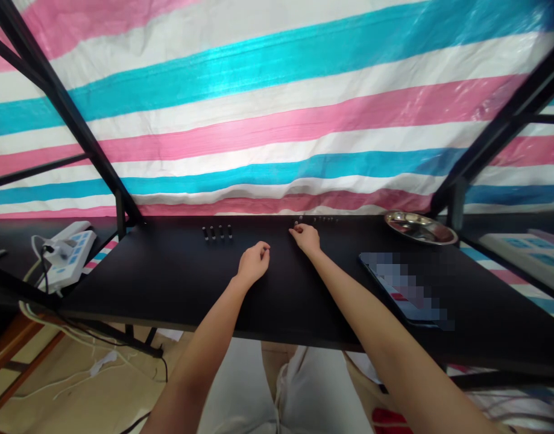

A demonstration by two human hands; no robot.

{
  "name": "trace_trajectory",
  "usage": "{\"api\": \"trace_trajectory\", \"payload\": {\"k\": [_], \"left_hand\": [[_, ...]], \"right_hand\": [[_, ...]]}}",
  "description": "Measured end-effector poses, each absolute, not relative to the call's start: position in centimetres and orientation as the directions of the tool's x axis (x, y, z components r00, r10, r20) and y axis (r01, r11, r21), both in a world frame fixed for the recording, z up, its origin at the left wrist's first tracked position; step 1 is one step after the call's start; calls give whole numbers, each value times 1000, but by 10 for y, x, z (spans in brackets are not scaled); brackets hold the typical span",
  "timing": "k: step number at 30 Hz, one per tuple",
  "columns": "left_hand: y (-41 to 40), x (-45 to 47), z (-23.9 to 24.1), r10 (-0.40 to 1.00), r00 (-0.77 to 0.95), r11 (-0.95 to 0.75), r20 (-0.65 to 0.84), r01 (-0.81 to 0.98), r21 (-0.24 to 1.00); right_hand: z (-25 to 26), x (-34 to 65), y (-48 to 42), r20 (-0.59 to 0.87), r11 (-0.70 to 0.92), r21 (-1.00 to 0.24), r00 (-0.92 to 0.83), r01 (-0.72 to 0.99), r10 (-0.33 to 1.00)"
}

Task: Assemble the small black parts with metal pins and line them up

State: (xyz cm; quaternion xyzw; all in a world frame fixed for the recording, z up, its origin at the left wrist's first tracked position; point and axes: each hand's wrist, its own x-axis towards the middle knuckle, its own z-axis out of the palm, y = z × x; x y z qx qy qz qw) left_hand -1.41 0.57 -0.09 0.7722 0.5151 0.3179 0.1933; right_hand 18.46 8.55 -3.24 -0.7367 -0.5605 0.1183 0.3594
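My right hand (306,239) reaches toward the back of the black table (168,283), with thumb and fingers pinched together. At its fingertips are tiny silvery pieces (301,218), too small to name; whether one is in the pinch is unclear. My left hand (254,263) is just over the table, nearer to me, its fingers curled closed. Anything inside it is hidden. Several short dark cylinders (221,232) with light ends stand in a row left of my hands. Behind and right of my right hand lies a line of small shiny bits (324,219).
A round metal dish (421,228) sits at the back right. Nearer is a flat, partly blurred device or tablet (401,289). Black frame bars (84,135) rise at both sides before a striped sheet (277,120). A power strip (71,262) with cables is at left.
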Motion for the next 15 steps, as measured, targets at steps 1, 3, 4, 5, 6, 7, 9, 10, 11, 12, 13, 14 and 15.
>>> {"api": "trace_trajectory", "payload": {"k": [1,3,4,5,6,7,9,10,11,12,13,14,15], "left_hand": [[6,-14,-1,919,266,-393,291,674,625],[6,-14,-1,919,265,-392,290,677,623],[6,-14,0,919,266,-393,292,678,621],[5,-14,0,918,265,-395,294,678,620],[5,-14,0,917,266,-396,296,678,619],[5,-14,0,916,268,-399,298,678,618],[5,-14,0,913,274,-406,301,676,616],[5,-14,0,912,276,-408,303,675,615],[5,-13,0,911,278,-411,304,673,615],[5,-13,0,910,279,-412,306,673,614],[5,-14,0,910,278,-412,306,673,614],[5,-14,0,911,278,-411,305,674,614],[5,-14,0,911,276,-410,305,675,613]], "right_hand": [[-32,185,85,230,-114,-660,344,743,911],[-33,185,85,228,-114,-653,337,749,914],[-33,186,84,224,-114,-649,332,752,916],[-33,187,84,221,-114,-644,326,756,919],[-33,189,84,216,-114,-638,320,761,923],[-33,190,84,210,-116,-632,314,766,926],[-32,194,85,191,-129,-615,305,778,933],[-31,195,85,179,-137,-607,303,783,936],[-30,196,85,168,-146,-601,303,786,938],[-29,197,86,158,-157,-598,307,786,938],[-28,198,86,152,-168,-598,316,784,937],[-27,199,86,148,-180,-601,329,779,933],[-27,199,87,147,-190,-605,344,773,927]]}}
